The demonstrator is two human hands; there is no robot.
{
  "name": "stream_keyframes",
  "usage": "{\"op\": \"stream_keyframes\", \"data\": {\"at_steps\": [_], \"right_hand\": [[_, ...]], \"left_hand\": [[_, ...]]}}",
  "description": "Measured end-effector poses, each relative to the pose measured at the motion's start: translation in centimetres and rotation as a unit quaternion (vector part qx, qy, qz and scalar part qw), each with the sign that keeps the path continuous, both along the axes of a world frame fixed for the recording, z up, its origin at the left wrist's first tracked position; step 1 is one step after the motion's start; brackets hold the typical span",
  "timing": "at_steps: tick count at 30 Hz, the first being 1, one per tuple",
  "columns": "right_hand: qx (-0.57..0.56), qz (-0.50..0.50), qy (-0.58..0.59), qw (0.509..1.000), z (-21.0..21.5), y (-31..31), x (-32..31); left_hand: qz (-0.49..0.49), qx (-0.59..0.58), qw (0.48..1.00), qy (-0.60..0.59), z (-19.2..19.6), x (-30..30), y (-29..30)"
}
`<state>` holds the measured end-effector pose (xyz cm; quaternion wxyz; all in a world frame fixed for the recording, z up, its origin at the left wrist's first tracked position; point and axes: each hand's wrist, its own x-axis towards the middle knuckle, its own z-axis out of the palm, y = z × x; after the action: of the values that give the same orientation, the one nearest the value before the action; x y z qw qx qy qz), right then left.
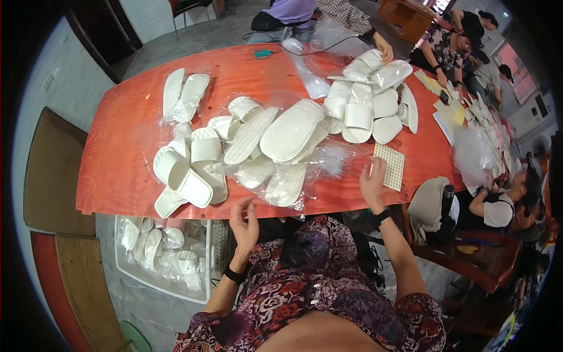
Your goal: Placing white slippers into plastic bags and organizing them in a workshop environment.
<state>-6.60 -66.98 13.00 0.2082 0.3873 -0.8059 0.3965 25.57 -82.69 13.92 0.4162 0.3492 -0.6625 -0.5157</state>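
Observation:
My left hand (244,224) hovers at the table's near edge, its fingers loosely parted and nothing in them. It is nearest to a pair of loose white slippers (186,183) and a bagged slipper (285,185). My right hand (373,185) is open over the edge, fingers spread, beside a sheet of small round stickers (389,165). In front of me lies a heap of white slippers, some in clear plastic bags; a large bagged slipper (291,130) tops it. More white slippers (359,115) are piled to the right, and a bagged pair (186,97) lies at the far left.
The red table (126,146) carries teal scissors (264,54) and plastic bags (308,73). Below, at left, stands a white crate (206,264) of bagged slippers. A co-worker's hand (383,48) touches the right pile. Other people sit at right near a chair (431,205).

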Motion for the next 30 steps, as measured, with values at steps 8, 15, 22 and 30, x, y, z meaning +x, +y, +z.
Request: {"op": "stream_keyframes", "data": {"at_steps": [8, 15, 22, 30], "right_hand": [[0.095, 0.174, -0.045, 0.979, 2.6, -10.3, 10.0], [0.126, 0.227, -0.116, 0.959, 1.2, -15.0, 9.4], [0.075, 0.331, -0.111, 0.934, 1.1, -16.9, 7.2], [0.198, 0.085, -0.095, 0.972, 0.3, -10.3, 6.5]], "left_hand": [[0.103, -0.194, 0.968, -0.121, -1.3, -0.2, -6.8], [0.043, -0.307, 0.909, -0.280, -0.8, -3.1, -12.1], [0.043, -0.267, 0.950, -0.155, -1.3, -5.2, -18.0], [0.042, -0.292, 0.942, -0.157, 3.1, -5.7, -18.2]]}}
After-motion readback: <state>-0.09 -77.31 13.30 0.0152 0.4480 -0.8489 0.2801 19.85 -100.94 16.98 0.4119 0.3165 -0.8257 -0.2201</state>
